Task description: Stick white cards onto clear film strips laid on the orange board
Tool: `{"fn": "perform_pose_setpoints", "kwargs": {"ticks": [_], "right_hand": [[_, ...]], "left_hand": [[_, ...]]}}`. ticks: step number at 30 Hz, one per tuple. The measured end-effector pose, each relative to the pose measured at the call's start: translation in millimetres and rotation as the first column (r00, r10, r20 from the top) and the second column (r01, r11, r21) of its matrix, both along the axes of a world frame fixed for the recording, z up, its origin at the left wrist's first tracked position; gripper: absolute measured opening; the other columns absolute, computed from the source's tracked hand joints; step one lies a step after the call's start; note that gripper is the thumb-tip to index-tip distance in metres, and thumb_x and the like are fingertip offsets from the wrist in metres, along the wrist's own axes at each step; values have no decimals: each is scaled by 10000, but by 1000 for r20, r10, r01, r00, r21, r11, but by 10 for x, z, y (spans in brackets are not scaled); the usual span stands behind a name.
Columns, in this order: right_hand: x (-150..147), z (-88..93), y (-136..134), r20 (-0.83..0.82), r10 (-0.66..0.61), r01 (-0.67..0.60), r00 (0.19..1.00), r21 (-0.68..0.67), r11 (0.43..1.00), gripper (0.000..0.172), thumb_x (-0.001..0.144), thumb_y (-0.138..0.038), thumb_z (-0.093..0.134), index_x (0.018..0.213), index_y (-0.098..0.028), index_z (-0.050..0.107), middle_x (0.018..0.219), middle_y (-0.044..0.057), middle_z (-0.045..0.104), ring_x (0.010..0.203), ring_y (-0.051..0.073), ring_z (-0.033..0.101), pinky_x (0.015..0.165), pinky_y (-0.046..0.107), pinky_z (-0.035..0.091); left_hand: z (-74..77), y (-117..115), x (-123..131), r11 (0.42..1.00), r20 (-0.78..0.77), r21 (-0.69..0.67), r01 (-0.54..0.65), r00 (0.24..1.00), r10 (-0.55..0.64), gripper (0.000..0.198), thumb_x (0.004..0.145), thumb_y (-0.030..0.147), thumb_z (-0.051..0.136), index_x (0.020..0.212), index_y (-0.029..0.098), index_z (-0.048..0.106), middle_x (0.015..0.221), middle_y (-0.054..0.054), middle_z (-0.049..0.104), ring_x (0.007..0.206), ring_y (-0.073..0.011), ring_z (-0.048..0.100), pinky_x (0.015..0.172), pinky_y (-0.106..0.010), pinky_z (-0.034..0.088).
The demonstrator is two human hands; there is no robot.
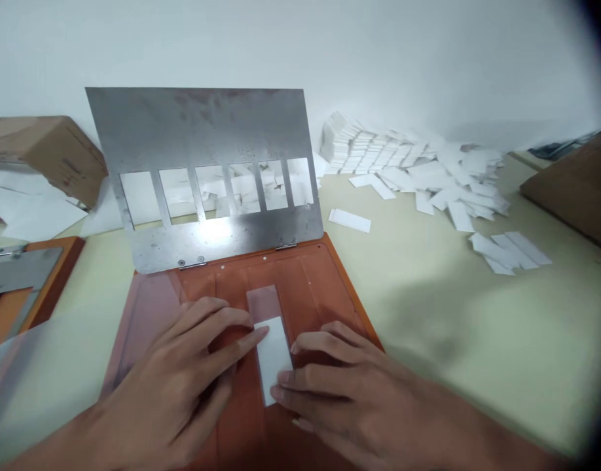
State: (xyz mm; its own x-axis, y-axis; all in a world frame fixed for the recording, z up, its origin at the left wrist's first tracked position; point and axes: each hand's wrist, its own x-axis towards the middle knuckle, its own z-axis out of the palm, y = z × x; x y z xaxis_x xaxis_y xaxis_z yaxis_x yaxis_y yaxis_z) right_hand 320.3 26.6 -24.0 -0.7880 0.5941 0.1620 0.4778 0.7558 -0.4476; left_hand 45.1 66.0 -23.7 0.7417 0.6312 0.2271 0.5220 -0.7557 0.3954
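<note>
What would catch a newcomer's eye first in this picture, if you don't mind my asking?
The hinged steel plate, with its row of rectangular windows, stands raised at the far edge of the orange board, near the centre. Nearer the camera, the left hand and right hand sit on either side of a white paper strip on the board. To the right, a heap of white paper strips spreads across the pale table.

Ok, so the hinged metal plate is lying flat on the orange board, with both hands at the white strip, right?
No: the hinged metal plate is raised on its hinges, not flat on the orange board, as the head view shows. The left hand and right hand are at the white strip, as stated.
</note>
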Motion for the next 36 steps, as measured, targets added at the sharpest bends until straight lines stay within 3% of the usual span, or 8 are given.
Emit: {"fn": "perform_pose_setpoints", "kwargs": {"ticks": [15, 25, 30, 36], "right_hand": [[-17, -14, -2, 10, 13, -13, 1000, 31, 999, 272, 1078, -295, 464, 1292, -220, 614, 1248, -27, 688, 1195, 158, 503, 1019, 349, 364], [-24, -33, -2, -6, 0, 0, 1000, 54, 999, 249, 1081, -297, 474, 1276, -232, 615, 1263, -73, 678, 1198, 149, 498, 1040, 326, 335], [-58, -13, 35, -9, -13, 14, 1000, 113, 994, 245, 1085, -347, 468, 1219, -250, 648, 1201, -98, 697, 1160, 135, 515, 999, 303, 360], [-60, 90, 67, 68, -25, 17, 997, 119, 993, 282, 1071, -391, 473, 1257, -288, 658, 1180, -89, 706, 1176, 114, 526, 1008, 287, 401]], "left_hand": [[0, 27, -4, 999, -34, -32, 33, 999, -34, 553, 885, 95, 488, 1414, 229, 583, 1311, -127, 583, 1168, -319, 490, 970, -533, 480], [-14, 4, 7, 999, -55, 22, 25, 998, -24, 547, 905, 72, 462, 1419, 226, 563, 1297, -91, 589, 1185, -293, 477, 1003, -506, 446], [-54, -11, 8, 990, -65, 137, 21, 998, -12, 547, 907, 92, 495, 1431, 238, 547, 1278, -55, 644, 1205, -262, 518, 1047, -426, 446], [-89, 14, 26, 955, -34, 297, -27, 999, 39, 507, 932, 185, 503, 1424, 296, 559, 1212, -18, 718, 1148, -240, 605, 984, -341, 509]]}}
